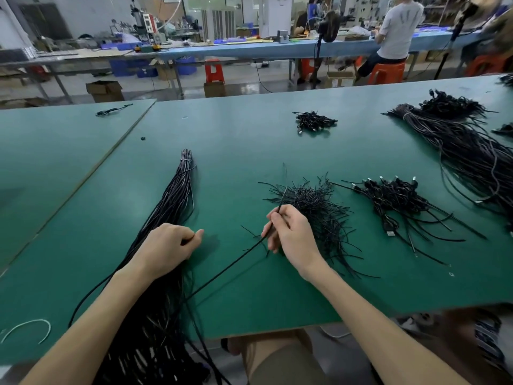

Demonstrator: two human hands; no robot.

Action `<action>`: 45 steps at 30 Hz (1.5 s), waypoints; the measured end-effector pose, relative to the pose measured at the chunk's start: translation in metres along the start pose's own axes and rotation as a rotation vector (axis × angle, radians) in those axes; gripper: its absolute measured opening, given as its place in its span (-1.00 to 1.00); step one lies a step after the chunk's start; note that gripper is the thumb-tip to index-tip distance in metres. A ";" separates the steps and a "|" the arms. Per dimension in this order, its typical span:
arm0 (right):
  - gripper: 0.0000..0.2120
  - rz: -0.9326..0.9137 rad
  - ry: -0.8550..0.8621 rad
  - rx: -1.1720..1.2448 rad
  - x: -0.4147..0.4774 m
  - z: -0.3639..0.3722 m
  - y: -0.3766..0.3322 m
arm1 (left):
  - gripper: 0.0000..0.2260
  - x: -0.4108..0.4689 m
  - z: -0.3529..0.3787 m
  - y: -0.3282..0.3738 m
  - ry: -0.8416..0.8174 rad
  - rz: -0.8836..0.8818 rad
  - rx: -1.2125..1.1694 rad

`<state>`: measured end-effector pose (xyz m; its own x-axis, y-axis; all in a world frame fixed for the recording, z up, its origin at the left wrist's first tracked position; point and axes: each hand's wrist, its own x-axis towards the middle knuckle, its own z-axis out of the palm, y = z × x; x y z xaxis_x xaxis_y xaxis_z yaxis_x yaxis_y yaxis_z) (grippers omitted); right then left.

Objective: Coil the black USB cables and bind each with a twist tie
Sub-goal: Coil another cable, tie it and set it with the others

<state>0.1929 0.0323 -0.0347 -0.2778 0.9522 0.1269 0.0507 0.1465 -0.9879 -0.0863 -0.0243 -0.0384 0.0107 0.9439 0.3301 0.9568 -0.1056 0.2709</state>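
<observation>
With the left hand (169, 245) curled round the cable bundle (177, 195) at lower centre-left and the right hand (288, 234) pinching one cable (227, 266) beside the twist ties (313, 204), that strand could snag in the bundle and drag neighbours across the tabletop (249, 140).

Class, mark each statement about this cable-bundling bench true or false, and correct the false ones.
1. The right hand pinches a single black cable. True.
2. The left hand lies flat on bare tabletop. False: its fingers curl on the long cable bundle.
3. The twist-tie pile lies right beside the right hand. True.
4. The table has a red top. False: it is green.
5. The heap of cables with USB plugs lies left of the left hand. False: it lies to the right of the twist-tie pile.
</observation>
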 end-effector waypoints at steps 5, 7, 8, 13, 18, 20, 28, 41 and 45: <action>-0.83 -0.023 0.100 0.003 0.014 -0.001 0.000 | -0.48 -0.003 -0.002 -0.001 -0.024 0.031 0.053; -0.83 -0.050 0.113 0.009 0.017 0.002 -0.005 | -0.47 -0.002 0.000 0.002 -0.035 0.037 0.086; -0.84 -0.069 0.116 0.024 0.020 0.005 -0.011 | -0.47 -0.002 0.001 0.003 -0.037 0.031 0.092; -0.85 -0.148 0.200 0.185 0.040 0.013 -0.063 | -0.48 -0.004 0.002 0.003 -0.034 -0.017 0.092; -0.84 -0.154 0.278 0.492 0.054 0.016 -0.108 | -0.49 -0.004 0.002 0.006 -0.002 -0.013 0.075; -0.85 -0.121 0.279 0.539 0.057 0.017 -0.111 | -0.49 -0.004 0.005 0.004 0.004 -0.001 0.074; -0.74 0.182 0.082 0.485 0.039 0.032 -0.048 | -0.36 0.001 0.002 0.016 -0.102 -0.097 -0.267; -0.74 0.055 0.403 0.426 0.038 0.001 -0.028 | -0.66 -0.025 -0.024 0.046 -0.952 0.129 -1.277; -0.73 0.028 0.474 0.538 0.045 -0.010 -0.036 | -0.61 -0.026 -0.032 0.044 -1.190 0.266 -1.278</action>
<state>0.1885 0.0726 0.0077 0.1689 0.9856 0.0049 -0.4624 0.0836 -0.8827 -0.0537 -0.0638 -0.0065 0.8571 0.4958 -0.1397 0.0958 0.1129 0.9890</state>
